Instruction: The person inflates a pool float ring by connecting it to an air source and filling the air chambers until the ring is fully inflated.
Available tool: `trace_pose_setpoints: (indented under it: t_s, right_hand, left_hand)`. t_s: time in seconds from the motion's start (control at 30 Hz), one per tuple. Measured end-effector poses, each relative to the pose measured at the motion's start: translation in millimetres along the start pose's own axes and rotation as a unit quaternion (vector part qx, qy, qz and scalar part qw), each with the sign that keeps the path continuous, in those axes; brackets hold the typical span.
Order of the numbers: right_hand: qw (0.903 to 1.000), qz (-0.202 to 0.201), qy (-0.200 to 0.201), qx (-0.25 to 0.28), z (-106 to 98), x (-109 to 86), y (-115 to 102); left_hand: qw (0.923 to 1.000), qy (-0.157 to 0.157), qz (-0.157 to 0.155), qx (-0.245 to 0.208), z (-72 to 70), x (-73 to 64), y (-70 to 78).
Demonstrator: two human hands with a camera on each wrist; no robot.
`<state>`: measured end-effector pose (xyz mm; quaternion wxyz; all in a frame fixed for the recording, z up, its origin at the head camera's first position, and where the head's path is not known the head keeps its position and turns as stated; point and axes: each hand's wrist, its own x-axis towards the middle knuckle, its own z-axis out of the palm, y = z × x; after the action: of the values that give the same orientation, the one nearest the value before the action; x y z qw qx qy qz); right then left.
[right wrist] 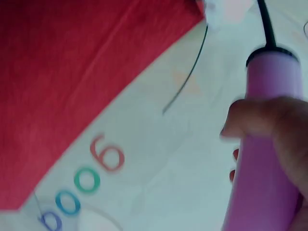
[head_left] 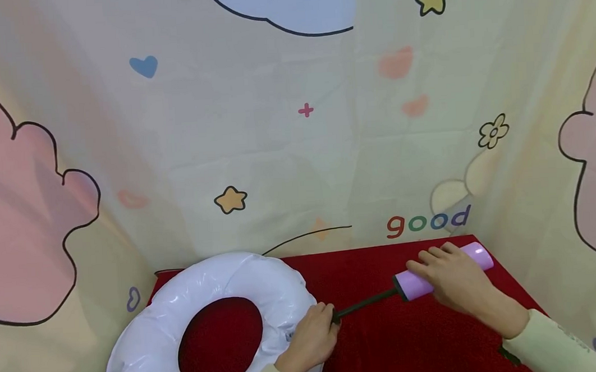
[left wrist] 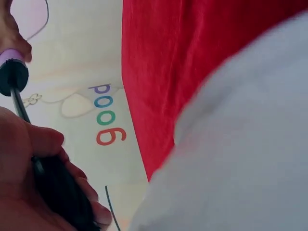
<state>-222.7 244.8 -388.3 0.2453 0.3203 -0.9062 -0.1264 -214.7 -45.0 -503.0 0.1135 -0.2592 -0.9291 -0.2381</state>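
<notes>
A white inflatable swim ring (head_left: pixel 144 334) lies on the red cloth at the left, puffed out with some creases. Beside its right edge, my left hand (head_left: pixel 313 337) grips the black handle (left wrist: pixel 60 192) of a hand pump, and the ring fills the right of the left wrist view. My right hand (head_left: pixel 454 279) wraps round the pump's purple barrel (head_left: pixel 415 285), farther right and higher. Between the two hands the thin dark rod (head_left: pixel 367 302) is drawn out of the barrel. In the right wrist view the thumb lies across the barrel (right wrist: pixel 260 192).
Red cloth (head_left: pixel 387 344) covers the table. Pale printed curtain (head_left: pixel 275 142) encloses the back and both sides, with "good" lettering (head_left: pixel 428 222) above the table's rear edge. A small dark item (head_left: pixel 510 356) shows by the right sleeve.
</notes>
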Motion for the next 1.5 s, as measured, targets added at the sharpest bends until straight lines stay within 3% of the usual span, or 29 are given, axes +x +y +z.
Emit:
trace_pose_setpoints:
  t_s: [0.17, 0.3, 0.4, 0.57, 0.77, 0.87, 1.07, 1.17, 1.3, 1.4, 1.5]
  right_hand:
    - [0.9995, -0.02, 0.015, -0.019, 10, 10.0, -30]
    - [0.9986, -0.034, 0.025, -0.031, 25, 15.9, -58]
    - [0.9989, -0.035, 0.019, -0.024, 28, 14.2, -65]
    - [0.9993, -0.037, 0.006, -0.002, 19, 7.0, -45]
    - [1.0, 0.002, 0.005, -0.003, -3, -2.8, -3]
    - [0.9999, 0.005, 0.005, -0.007, -3, -2.7, -9]
    - [0.9985, -0.033, 0.035, -0.026, 17, 8.8, -57]
    - [0.9983, -0.035, 0.036, -0.03, 23, 11.1, -65]
    - [0.9993, -0.034, 0.006, -0.011, 21, 8.2, -52]
    - [0.9997, -0.024, -0.005, 0.002, 14, 4.6, -30]
    - [0.9999, -0.003, -0.008, 0.008, 6, 0.2, -7]
  left_hand:
    - [0.9995, 0.028, 0.018, -0.001, 7.3, 10.0, 15.7]
    - [0.9997, 0.019, 0.017, -0.002, 13.4, 16.1, 30.2]
    - [0.9999, 0.011, 0.012, 0.006, 14.4, 12.0, 31.8]
    - [0.9997, 0.012, 0.022, 0.008, 8.9, 5.7, 22.4]
    - [0.9996, 0.022, 0.01, 0.015, -0.1, 3.0, 5.2]
    - [0.9995, 0.023, 0.009, 0.022, -0.6, 3.4, 8.1]
    - [0.9999, 0.002, 0.016, 0.002, 7.8, 12.0, 38.1]
    - [0.9998, 0.01, 0.01, 0.012, 11.3, 12.7, 41.4]
    - [0.9998, 0.008, 0.017, 0.008, 12.3, 13.3, 33.9]
    - [0.9997, 0.001, 0.024, 0.002, 8.5, 15.7, 23.7]
    - [0.9999, -0.004, 0.009, 0.002, 4.3, 16.0, 9.9]
